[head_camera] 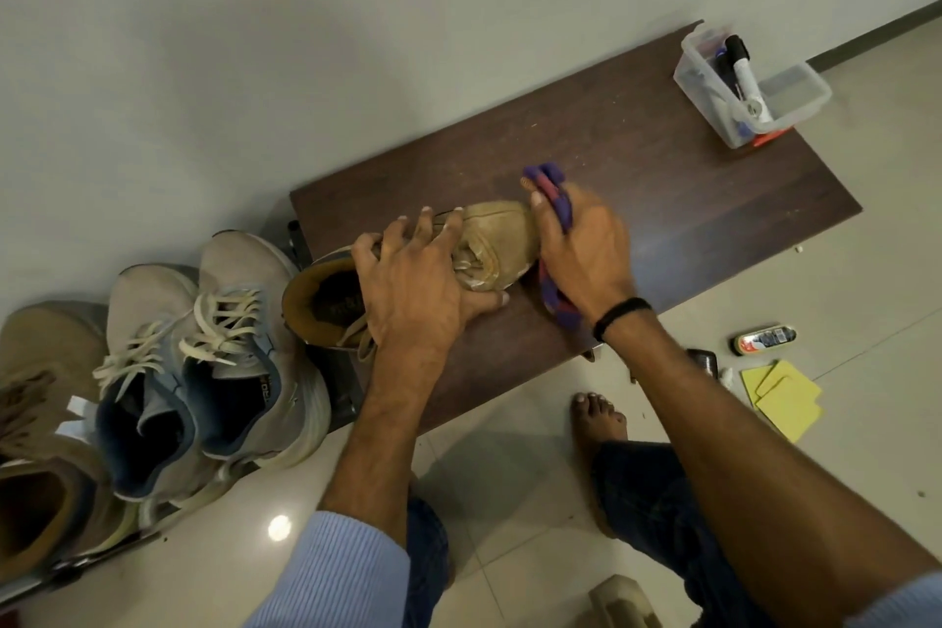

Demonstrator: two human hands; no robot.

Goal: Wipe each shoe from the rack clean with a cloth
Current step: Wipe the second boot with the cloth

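A tan suede shoe [497,240] lies on the dark wooden bench top [637,179], toe pointing right. My left hand [413,291] grips it across the laces and tongue, thumb under the near side. My right hand [581,250] holds a purple cloth [553,189] bunched in its fingers and presses it against the shoe's toe; the hand is motion-blurred. A tail of the cloth hangs below the palm.
A pair of grey-blue sneakers [214,362] and another tan shoe [46,449] sit on the rack at left. A clear plastic tub [749,87] with bottles stands at the bench's far right. On the floor: shoe polish [762,339], yellow cloths [785,398], my bare foot [596,421].
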